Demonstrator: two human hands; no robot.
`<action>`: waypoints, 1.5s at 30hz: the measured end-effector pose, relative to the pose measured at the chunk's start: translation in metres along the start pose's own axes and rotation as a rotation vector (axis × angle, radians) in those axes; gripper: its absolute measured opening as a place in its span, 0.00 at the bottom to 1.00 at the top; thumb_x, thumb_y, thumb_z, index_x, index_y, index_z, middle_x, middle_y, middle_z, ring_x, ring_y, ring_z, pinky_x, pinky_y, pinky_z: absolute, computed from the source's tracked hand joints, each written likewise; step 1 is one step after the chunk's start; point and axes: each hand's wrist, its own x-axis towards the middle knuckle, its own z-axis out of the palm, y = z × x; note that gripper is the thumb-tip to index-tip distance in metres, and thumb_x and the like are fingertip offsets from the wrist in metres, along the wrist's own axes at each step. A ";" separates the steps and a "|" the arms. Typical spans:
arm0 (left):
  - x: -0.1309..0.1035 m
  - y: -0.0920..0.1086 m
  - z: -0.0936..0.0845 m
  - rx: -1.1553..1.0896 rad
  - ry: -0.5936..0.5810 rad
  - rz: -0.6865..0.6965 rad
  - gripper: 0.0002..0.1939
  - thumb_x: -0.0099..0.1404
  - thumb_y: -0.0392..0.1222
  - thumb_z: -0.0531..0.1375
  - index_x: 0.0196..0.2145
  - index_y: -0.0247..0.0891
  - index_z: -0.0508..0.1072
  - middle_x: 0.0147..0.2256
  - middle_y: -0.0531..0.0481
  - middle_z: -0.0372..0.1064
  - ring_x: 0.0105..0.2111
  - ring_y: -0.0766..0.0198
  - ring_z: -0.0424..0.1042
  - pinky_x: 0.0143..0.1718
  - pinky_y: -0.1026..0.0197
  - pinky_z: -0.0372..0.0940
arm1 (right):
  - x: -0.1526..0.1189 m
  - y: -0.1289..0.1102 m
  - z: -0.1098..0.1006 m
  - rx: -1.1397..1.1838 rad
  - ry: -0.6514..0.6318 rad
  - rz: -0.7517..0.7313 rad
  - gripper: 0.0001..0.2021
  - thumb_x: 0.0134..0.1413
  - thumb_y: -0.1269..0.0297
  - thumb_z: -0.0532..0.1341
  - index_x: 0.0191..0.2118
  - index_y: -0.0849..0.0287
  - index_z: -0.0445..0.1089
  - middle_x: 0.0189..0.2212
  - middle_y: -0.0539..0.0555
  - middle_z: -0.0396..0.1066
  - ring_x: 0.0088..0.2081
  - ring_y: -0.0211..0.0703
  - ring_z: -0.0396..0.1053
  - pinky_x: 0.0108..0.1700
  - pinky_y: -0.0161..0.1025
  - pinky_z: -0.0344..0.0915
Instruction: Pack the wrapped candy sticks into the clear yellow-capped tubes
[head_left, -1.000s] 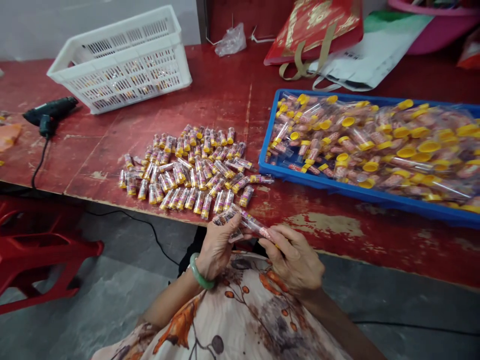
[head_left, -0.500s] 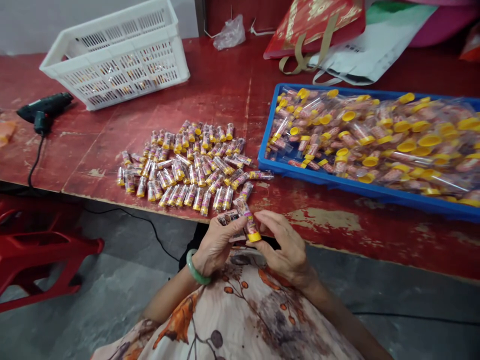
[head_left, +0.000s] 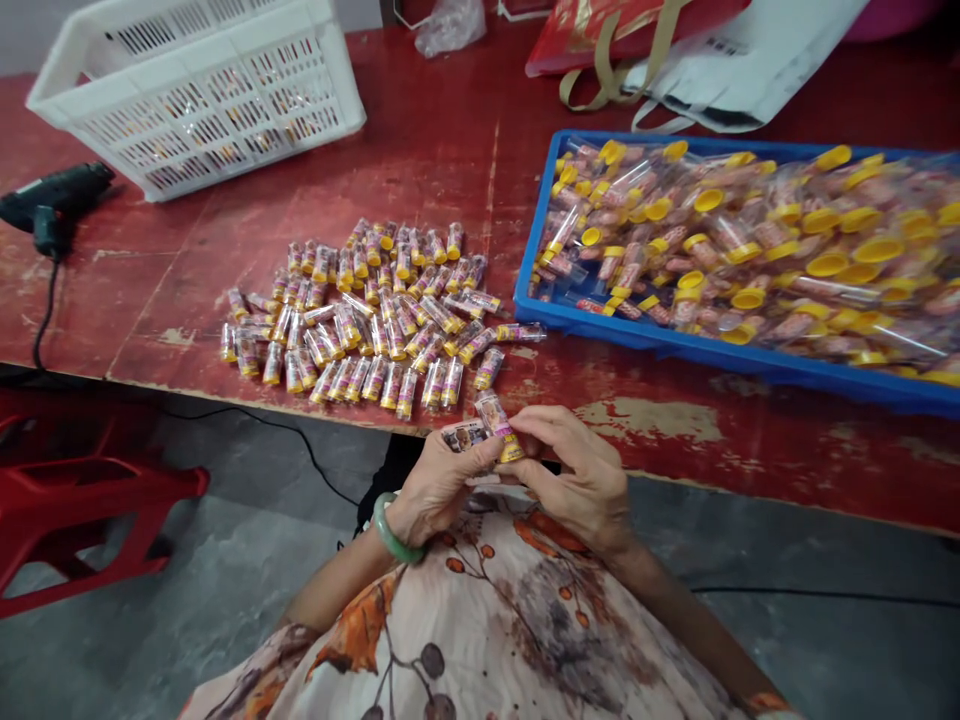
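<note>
Just over the table's near edge, my two hands meet at a small candy tube (head_left: pixel 498 424) with a yellow end and a purple-and-yellow printed sleeve. My left hand (head_left: pixel 442 478), a green bangle on its wrist, presses the tube with its thumb. Also pinched there are flat printed sleeves (head_left: pixel 463 434), partly hidden behind the thumb. From the other side, the fingertips and thumb of my right hand (head_left: pixel 577 476) close on the tube. Beyond my hands lies a spread of similar sleeved tubes (head_left: pixel 375 335), several standing upright along the front.
At the right, a blue tray (head_left: pixel 531 250) holds many yellow-capped tubes. A white slotted crate (head_left: pixel 217 95) stands at the back left, beside a heat gun (head_left: pixel 56 205) with a cord. Bags (head_left: pixel 739 65) lie behind the tray. A red stool (head_left: pixel 97 500) stands below left.
The printed sleeve now reaches down over the tube's yellow end, which was bare before. My right fingers have come closer in on the tube. The view has tilted slightly downward.
</note>
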 end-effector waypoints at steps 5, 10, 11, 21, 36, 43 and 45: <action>0.002 0.005 -0.004 -0.004 0.018 -0.019 0.11 0.53 0.42 0.70 0.32 0.33 0.78 0.29 0.49 0.75 0.26 0.68 0.72 0.32 0.65 0.67 | -0.003 0.001 -0.005 0.002 0.013 0.032 0.18 0.50 0.76 0.66 0.47 0.55 0.70 0.40 0.53 0.70 0.29 0.34 0.66 0.31 0.35 0.67; 0.001 0.006 -0.004 0.037 0.007 -0.017 0.10 0.54 0.43 0.69 0.32 0.34 0.78 0.30 0.49 0.76 0.28 0.65 0.74 0.35 0.61 0.70 | -0.005 0.004 -0.001 -0.093 0.031 -0.108 0.15 0.53 0.77 0.62 0.46 0.54 0.71 0.37 0.54 0.72 0.37 0.40 0.72 0.36 0.36 0.70; 0.001 0.006 -0.004 0.051 0.009 -0.010 0.11 0.54 0.43 0.69 0.33 0.34 0.78 0.31 0.48 0.76 0.29 0.64 0.74 0.35 0.60 0.70 | -0.006 0.005 0.000 -0.135 0.026 -0.153 0.16 0.53 0.78 0.61 0.47 0.55 0.71 0.37 0.55 0.73 0.37 0.40 0.73 0.36 0.36 0.71; 0.015 -0.005 -0.010 0.257 -0.052 -0.042 0.22 0.50 0.55 0.69 0.33 0.32 0.78 0.27 0.49 0.72 0.25 0.67 0.69 0.29 0.63 0.67 | -0.028 0.026 0.005 -0.286 -0.076 -0.220 0.32 0.51 0.77 0.61 0.63 0.61 0.57 0.54 0.67 0.66 0.54 0.53 0.69 0.49 0.45 0.72; 0.001 0.021 -0.030 0.169 0.326 0.125 0.18 0.54 0.51 0.68 0.33 0.32 0.75 0.25 0.50 0.72 0.23 0.67 0.72 0.28 0.65 0.70 | 0.023 0.078 0.058 -0.257 -0.293 -0.147 0.29 0.51 0.72 0.58 0.60 0.66 0.57 0.61 0.71 0.57 0.61 0.58 0.61 0.55 0.52 0.68; -0.004 0.028 -0.020 -0.016 0.275 -0.018 0.09 0.58 0.35 0.65 0.38 0.30 0.75 0.39 0.38 0.76 0.40 0.51 0.77 0.44 0.50 0.73 | 0.063 0.087 -0.052 -0.599 -0.083 0.044 0.14 0.59 0.61 0.57 0.48 0.60 0.70 0.47 0.61 0.72 0.50 0.50 0.70 0.50 0.46 0.67; -0.003 0.025 -0.016 0.056 0.225 -0.006 0.12 0.58 0.36 0.66 0.40 0.31 0.75 0.38 0.40 0.77 0.37 0.53 0.78 0.40 0.54 0.75 | 0.083 0.100 -0.094 -1.012 0.024 0.420 0.14 0.60 0.58 0.55 0.43 0.62 0.72 0.40 0.63 0.74 0.44 0.54 0.72 0.44 0.47 0.66</action>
